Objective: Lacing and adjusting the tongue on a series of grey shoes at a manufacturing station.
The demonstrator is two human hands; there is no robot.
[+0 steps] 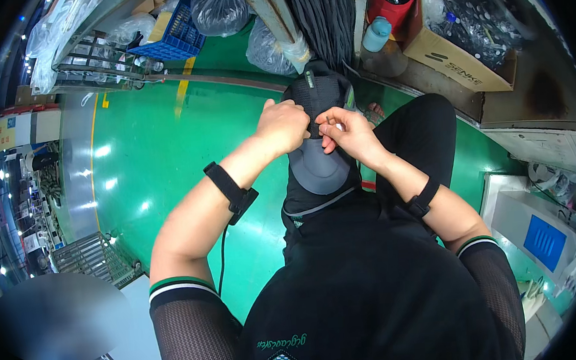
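Note:
A black mesh shoe (321, 166) with a grey toe lies across my lap, its toe toward me and its tongue label at the far end. My left hand (283, 125) is curled closed against the left side of the lacing area. What its fingertips hold is hidden. From the other side, my right hand (351, 133) pinches a short dark end, which looks like a black shoelace (328, 121), just above the shoe. Both hands are close together, a small gap apart. Each wrist wears a black strap.
A thick bundle of black laces (324, 19) hangs beyond the shoe. Far right, a shelf carries a cardboard box (456, 64) of small parts, a red container (393, 5) and a light-blue bottle (377, 34). A blue crate (170, 39) and plastic bags stand far left. My bent right knee (429, 122) rises beside the shoe.

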